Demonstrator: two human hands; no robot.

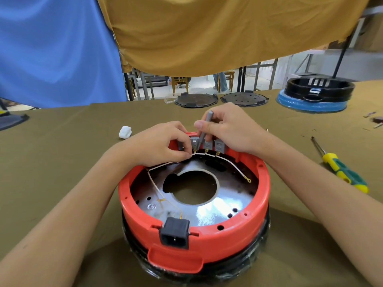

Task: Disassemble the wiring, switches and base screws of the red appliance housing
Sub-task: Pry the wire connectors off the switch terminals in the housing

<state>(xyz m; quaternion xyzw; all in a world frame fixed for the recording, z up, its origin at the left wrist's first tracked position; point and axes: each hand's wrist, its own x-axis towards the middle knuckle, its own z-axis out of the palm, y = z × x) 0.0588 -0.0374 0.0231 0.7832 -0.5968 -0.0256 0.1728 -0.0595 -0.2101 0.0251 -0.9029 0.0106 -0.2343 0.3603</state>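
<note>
The red appliance housing [232, 228] sits upside down on the cloth-covered table, its metal base plate [217, 210] with a round hole exposed. A black power socket [174, 232] is at its near rim. Grey switches [219, 145] stand in a row at the far rim, joined by white wires [234, 165]. My left hand [159, 142] pinches a white wire at the leftmost switch terminal. My right hand [230, 126] grips a thin grey metal tool [205, 127], its tip pressed down at that same terminal.
A yellow-green screwdriver [339, 168] lies on the table to the right. A white wad [125, 132] lies to the left. Two black round plates [195, 100] and a black-and-blue housing [315, 96] stand at the far edge. Small loose parts [373, 119] lie far right.
</note>
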